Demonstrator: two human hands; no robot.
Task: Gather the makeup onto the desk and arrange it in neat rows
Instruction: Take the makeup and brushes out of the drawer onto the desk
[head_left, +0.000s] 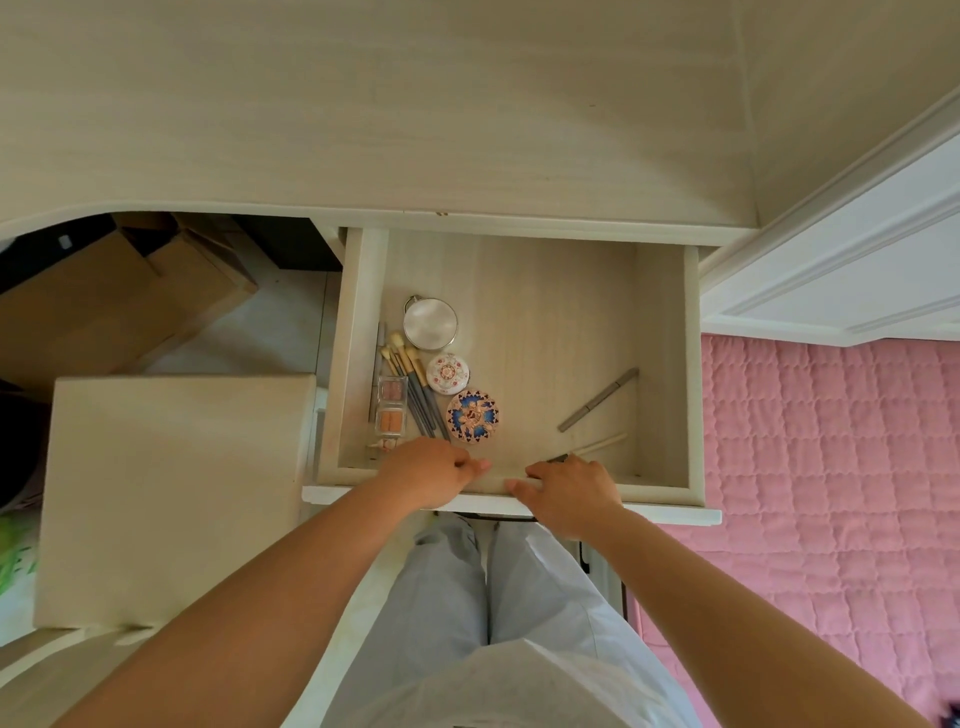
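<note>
Here my left hand (434, 470) and right hand (566, 486) both curl over the open drawer's front edge (670, 491), gripping it; makeup brushes (413, 379) and compacts (472, 415) lie inside.

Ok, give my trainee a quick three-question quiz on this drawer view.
1. True or false: the makeup already lies on the desk top.
2. Which lies alone toward the drawer's right: A) the grey pencil B) the blue patterned compact C) the round mirror?
3. What do the left hand and right hand both grip?

Key: 1 false; 2 A; 3 the front edge of the drawer.
</note>
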